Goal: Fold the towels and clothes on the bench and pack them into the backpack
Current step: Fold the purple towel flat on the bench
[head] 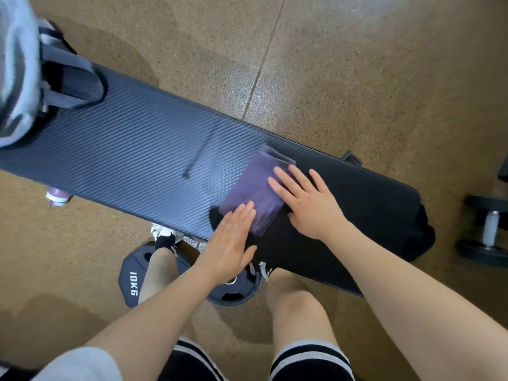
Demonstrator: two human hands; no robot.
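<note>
Under the flat, straight fingers of both hands, a folded purple towel point(254, 188) is pressed onto black clothing point(343, 229) on the bench point(123, 149); the left hand point(231, 243) covers its near end, the right hand point(308, 204) its far side.

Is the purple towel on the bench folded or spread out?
Folded: the purple towel is a compact rectangle showing layered edges, both hands flat on it.

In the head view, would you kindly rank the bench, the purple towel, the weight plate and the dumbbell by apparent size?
1. bench, by far the largest.
2. weight plate, partly hidden by legs.
3. purple towel, folded, partly under both hands.
4. dumbbell, cut off by the frame edge, so its rank is unsure.
</note>
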